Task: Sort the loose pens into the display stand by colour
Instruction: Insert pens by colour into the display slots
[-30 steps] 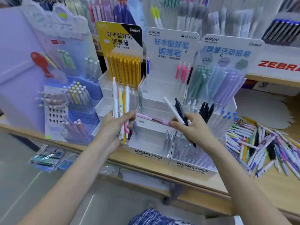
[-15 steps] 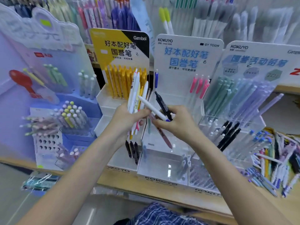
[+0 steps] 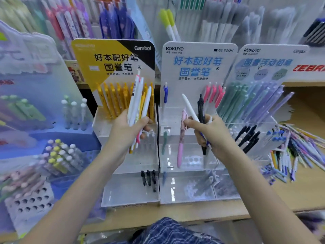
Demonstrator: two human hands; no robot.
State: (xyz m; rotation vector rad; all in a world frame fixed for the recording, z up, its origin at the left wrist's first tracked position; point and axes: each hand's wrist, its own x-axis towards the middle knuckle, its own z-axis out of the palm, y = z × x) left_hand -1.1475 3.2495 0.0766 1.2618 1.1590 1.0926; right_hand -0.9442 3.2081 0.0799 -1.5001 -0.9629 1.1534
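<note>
We see two hands before the stand [image 3: 175, 196]. The left hand [image 3: 126, 132] grips a fan of about five pens [image 3: 139, 106]. The right hand [image 3: 211, 132] pinches one pink pen [image 3: 181, 148], with one white pen [image 3: 190, 108] and one black pen [image 3: 201, 110] clenched in its fingers. Loose pens [image 3: 299, 150] lie on the counter [image 3: 281, 196], right of the stand.
</note>
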